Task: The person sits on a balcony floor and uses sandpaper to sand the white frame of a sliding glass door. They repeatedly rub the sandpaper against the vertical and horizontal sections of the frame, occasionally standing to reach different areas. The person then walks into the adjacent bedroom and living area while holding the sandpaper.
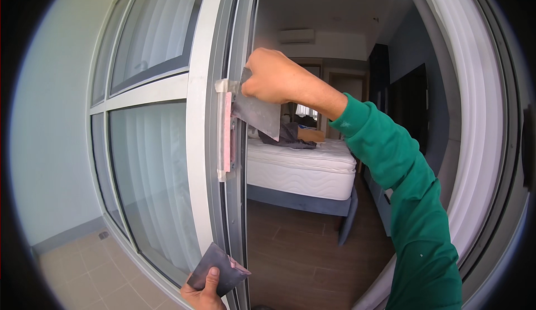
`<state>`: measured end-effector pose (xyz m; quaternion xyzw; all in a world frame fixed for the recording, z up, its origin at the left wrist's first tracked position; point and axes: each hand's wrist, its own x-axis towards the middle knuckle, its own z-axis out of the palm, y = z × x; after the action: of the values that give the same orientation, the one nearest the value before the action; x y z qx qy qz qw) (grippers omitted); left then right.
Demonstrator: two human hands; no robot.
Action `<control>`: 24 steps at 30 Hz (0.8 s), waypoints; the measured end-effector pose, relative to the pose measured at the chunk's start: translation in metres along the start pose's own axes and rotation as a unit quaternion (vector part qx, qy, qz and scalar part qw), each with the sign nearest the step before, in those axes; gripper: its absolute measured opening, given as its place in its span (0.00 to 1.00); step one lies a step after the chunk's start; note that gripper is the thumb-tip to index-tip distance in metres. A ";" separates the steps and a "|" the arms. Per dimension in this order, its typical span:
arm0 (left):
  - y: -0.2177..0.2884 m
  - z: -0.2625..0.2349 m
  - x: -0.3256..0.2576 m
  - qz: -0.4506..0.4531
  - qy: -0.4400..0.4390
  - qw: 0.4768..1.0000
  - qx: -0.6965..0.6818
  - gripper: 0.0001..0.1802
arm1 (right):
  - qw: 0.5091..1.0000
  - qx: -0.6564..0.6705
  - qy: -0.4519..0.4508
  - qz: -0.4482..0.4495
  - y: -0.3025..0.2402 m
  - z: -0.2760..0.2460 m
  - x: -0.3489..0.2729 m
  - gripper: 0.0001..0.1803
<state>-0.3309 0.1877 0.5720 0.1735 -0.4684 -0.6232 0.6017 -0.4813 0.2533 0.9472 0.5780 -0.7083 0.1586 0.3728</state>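
Observation:
My right hand (273,78), in a green sleeve, grips a flat grey metal filling blade (261,119) high up by the sliding door's metal edge. The blade's left side reaches a strip of pink filler (227,131), which runs upright along the edge. Pale masking tape (220,153) borders the filler. Low at the bottom of the view, my left hand (205,297) is closed on a second, darker filling blade (219,269), thumb on its face. Some pink filler clings to that blade's right corner.
The white-framed glass door (156,159) stands to the left, above a tiled floor (84,276). Through the opening are a mattress (301,167) on a blue bed base, with dark cloth and cardboard on top. A white curtain (474,142) hangs at the right.

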 end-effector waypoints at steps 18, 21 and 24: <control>0.003 -0.003 0.008 -0.059 -0.024 0.991 -0.116 0.17 | 0.934 0.264 0.239 -0.020 0.009 0.037 -0.135 0.11; 0.008 0.013 0.016 -0.164 -0.092 0.959 -0.210 0.22 | 0.804 0.585 0.058 0.090 0.030 0.083 -0.191 0.08; 0.005 0.022 0.025 -0.198 -0.172 0.919 -0.294 0.22 | 0.459 0.862 -0.127 0.174 0.021 0.151 -0.224 0.07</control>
<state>-0.3500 0.1738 0.5957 -0.0316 -0.3168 -0.8592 0.4006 -0.5413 0.3166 0.6909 0.4837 -0.3363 0.6747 -0.4447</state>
